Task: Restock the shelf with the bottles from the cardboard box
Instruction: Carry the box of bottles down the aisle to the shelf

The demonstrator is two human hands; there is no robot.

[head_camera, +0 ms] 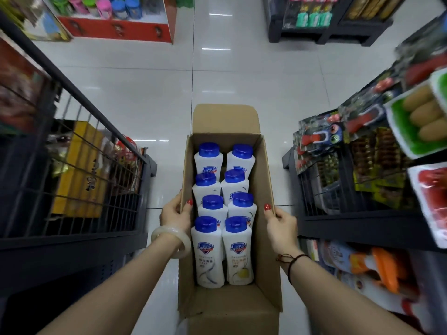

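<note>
An open cardboard box (263, 180) is carried in front of me above the tiled aisle floor. Several white bottles with blue caps (209, 252) stand in two rows inside it. My left hand (174, 213) grips the box's left wall, thumb inside over the rim. My right hand (280, 222) grips the right wall the same way, thumb on the inner face. The box's far flap (226, 118) stands open, and the near flap hangs down toward me.
A black wire-fronted shelf (79, 180) with yellow packages lines the left side. On the right, a dark shelf (358, 223) holds packaged toys and goods close to my right arm. White tiled floor (242, 76) stretches ahead to a red display (116, 30).
</note>
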